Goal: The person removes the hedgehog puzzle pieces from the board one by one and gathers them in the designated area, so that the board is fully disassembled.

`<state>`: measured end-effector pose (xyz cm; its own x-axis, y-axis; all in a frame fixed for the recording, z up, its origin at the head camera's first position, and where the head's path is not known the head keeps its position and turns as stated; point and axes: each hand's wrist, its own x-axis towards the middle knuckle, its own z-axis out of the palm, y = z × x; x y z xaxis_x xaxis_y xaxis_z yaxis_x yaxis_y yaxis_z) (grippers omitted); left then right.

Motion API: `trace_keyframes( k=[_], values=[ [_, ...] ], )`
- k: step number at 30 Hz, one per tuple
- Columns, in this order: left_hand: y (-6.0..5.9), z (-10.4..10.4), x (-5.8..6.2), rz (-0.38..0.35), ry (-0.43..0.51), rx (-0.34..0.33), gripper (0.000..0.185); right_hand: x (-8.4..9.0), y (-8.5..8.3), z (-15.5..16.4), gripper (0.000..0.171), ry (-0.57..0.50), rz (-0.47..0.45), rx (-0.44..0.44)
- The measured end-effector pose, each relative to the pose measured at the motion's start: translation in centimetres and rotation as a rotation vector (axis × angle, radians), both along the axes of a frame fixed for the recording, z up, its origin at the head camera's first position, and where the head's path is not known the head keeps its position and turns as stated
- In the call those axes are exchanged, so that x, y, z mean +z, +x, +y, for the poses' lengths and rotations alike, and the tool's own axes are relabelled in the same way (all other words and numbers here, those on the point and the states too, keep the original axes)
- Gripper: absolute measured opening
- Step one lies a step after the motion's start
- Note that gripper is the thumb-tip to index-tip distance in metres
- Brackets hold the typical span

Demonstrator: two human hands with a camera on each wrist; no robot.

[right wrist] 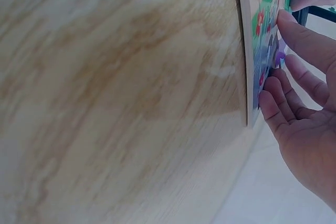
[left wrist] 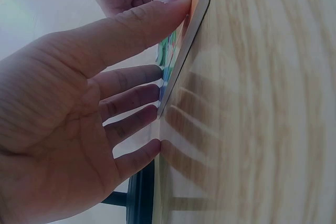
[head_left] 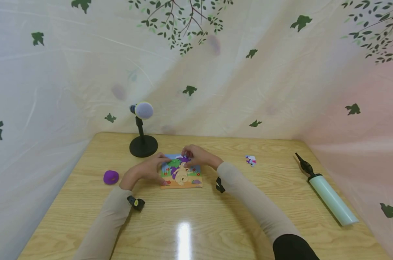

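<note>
While the wooden table sits under leafy sheeting, left hand and right hand press flat, relaxed fingers on the puzzle board, gripping nothing; loose piece off right of it.

Light wood-grain table, glossy, with a glare patch near the front edge. Lying on it: a square picture puzzle board at centre, a black round-based microphone stand with a grey foam head just behind it, a purple lump of clay to the left. To the right, a small white-and-purple loose puzzle piece and, well apart near the right edge, a pale green cylindrical hand pump with a black nozzle.
</note>
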<state>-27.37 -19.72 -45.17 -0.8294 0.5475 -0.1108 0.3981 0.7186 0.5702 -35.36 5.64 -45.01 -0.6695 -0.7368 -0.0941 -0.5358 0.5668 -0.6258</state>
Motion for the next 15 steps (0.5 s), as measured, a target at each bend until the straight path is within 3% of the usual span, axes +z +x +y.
trace_keyframes(
  k=[15],
  values=[
    [-0.06, -0.16, -0.17, -0.01, 0.009, 0.004, 0.09, 0.1, 0.07, -0.29, 0.04, -0.007, -0.007, -0.042]
  ],
)
